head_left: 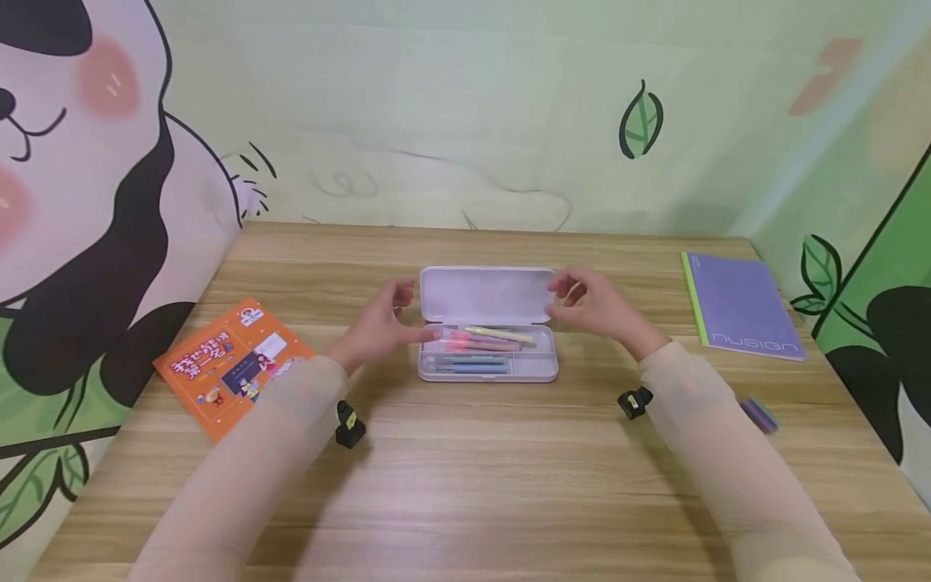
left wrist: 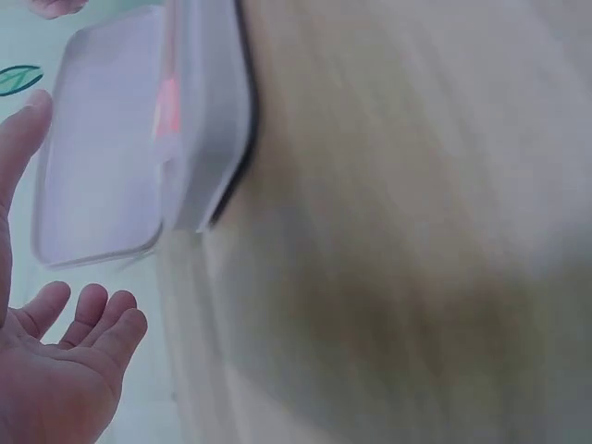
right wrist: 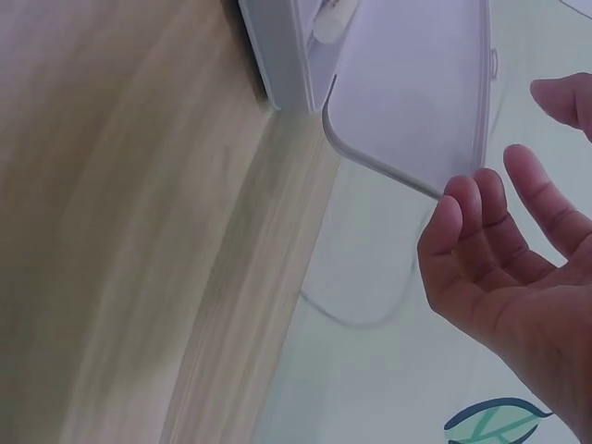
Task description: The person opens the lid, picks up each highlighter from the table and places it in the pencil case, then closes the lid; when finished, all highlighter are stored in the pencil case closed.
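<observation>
A white pencil case (head_left: pixel 536 369) lies on the table with its lid (head_left: pixel 486 296) raised at the back. Pink and yellow pens (head_left: pixel 486 343) fill its rear compartment, and blue pens (head_left: pixel 471 366) lie in the front left one. At the case's left side is my left hand (head_left: pixel 378 325), thumb stretched toward the tray and fingers spread apart from the lid. My right hand (head_left: pixel 600 305) is at the lid's right edge, fingers loosely bent. In the right wrist view its fingertips (right wrist: pixel 462 199) meet or nearly meet the lid's corner, while the thumb stays apart.
An orange booklet (head_left: pixel 225 356) lies on the left of the table, partly behind the left sleeve. On the right are a purple notebook (head_left: pixel 742 303) and a small dark purple and blue object (head_left: pixel 759 415) beside the right sleeve. A painted wall (head_left: pixel 451 121) stands behind the table.
</observation>
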`<state>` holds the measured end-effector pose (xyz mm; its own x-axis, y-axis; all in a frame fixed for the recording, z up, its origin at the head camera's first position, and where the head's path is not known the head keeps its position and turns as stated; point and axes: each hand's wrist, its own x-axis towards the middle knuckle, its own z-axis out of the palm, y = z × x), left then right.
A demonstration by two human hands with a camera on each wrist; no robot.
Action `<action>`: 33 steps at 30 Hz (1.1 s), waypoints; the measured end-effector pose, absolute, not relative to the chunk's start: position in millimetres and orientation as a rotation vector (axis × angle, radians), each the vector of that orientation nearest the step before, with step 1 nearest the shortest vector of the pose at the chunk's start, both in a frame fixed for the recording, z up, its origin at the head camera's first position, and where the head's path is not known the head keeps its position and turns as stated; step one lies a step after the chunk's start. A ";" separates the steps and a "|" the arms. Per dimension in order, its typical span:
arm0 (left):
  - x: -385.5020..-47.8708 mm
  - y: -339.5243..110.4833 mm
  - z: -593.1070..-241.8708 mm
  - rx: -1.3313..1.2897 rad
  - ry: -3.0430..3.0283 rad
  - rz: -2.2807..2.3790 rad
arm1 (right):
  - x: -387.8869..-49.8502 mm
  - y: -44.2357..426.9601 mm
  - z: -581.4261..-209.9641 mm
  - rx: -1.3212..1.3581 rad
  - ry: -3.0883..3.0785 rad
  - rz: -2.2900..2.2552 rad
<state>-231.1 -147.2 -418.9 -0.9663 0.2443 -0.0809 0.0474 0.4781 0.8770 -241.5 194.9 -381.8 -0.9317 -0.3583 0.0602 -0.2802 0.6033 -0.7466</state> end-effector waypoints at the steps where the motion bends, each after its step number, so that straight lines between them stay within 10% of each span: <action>1: -232.9 -147.7 -416.1 0.256 2.535 1.498 | -243.7 194.5 -381.2 -0.534 2.741 -1.243; 33: -269.7 -113.2 -382.3 0.265 2.638 1.476 | -285.9 168.8 -387.3 -0.346 2.836 -1.358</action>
<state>-269.7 -113.2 -382.3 -0.9791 0.2034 -0.0080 0.0997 0.5133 0.8524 -285.9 168.8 -387.3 -0.9758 -0.1866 0.1137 -0.2056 0.6076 -0.7672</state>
